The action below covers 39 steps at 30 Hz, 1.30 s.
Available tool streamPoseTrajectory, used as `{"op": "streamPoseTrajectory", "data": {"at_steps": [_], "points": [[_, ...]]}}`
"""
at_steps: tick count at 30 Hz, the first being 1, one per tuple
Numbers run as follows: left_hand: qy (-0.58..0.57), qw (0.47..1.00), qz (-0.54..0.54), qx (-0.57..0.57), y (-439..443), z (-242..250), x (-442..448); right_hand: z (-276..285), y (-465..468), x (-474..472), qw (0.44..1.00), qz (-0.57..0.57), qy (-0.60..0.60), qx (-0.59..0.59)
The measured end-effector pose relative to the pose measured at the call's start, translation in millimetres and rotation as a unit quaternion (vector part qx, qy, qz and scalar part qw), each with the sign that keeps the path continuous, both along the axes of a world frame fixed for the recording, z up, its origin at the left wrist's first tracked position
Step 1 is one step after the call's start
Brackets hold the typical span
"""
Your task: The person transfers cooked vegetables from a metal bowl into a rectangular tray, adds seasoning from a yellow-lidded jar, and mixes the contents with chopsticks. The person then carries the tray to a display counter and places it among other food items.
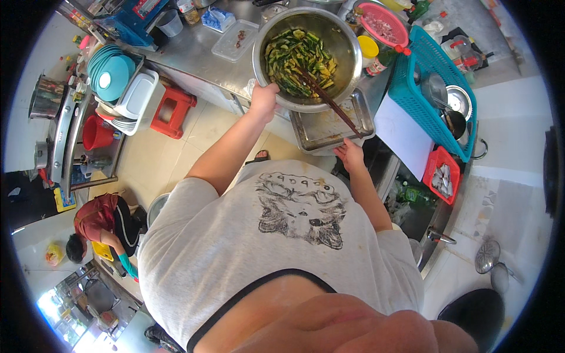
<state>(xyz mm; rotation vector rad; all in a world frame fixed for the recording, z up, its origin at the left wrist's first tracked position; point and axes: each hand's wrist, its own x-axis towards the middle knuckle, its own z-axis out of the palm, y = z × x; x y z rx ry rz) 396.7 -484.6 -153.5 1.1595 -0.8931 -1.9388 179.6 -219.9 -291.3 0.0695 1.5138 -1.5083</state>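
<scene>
My left hand (265, 103) grips the near left rim of a large stainless-steel bowl (348, 70). Cut green vegetables (300, 57), glossy and yellowish in places, lie inside it. A pair of dark wooden chopsticks (336, 110) leans in the bowl, their ends sticking out over the near rim. Partly under the bowl's near side is a shallow rectangular metal tray (326, 125) with brownish residue on its bottom. My right hand (351, 154) holds the tray's near edge, its fingers at the rim and partly hidden.
Left on the steel counter (194, 57) sits a clear plastic container (236, 40). To the right are a pink basket of chopped meat (382, 24), a teal basket of metal cookware (441, 92) and a red basket (442, 176). Behind left, a person (103, 225) bends down near a red stool (172, 112).
</scene>
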Motion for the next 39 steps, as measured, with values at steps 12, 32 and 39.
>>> {"op": "streamPoseTrajectory", "data": {"at_steps": [12,32,39], "points": [[-0.028,0.997,-0.001,-0.072,0.4,-32.8,-13.6,148.3,-40.2,-26.4,0.952,0.285,-0.088,-0.074],[-0.065,0.931,-0.056,-0.354,-21.7,-63.6,-39.9,169.9,-3.8,0.0,0.980,0.197,0.018,-0.026],[0.053,0.925,-0.020,-0.375,-31.2,-72.2,-51.9,182.6,68.2,-6.0,0.991,0.128,-0.023,-0.015]]}}
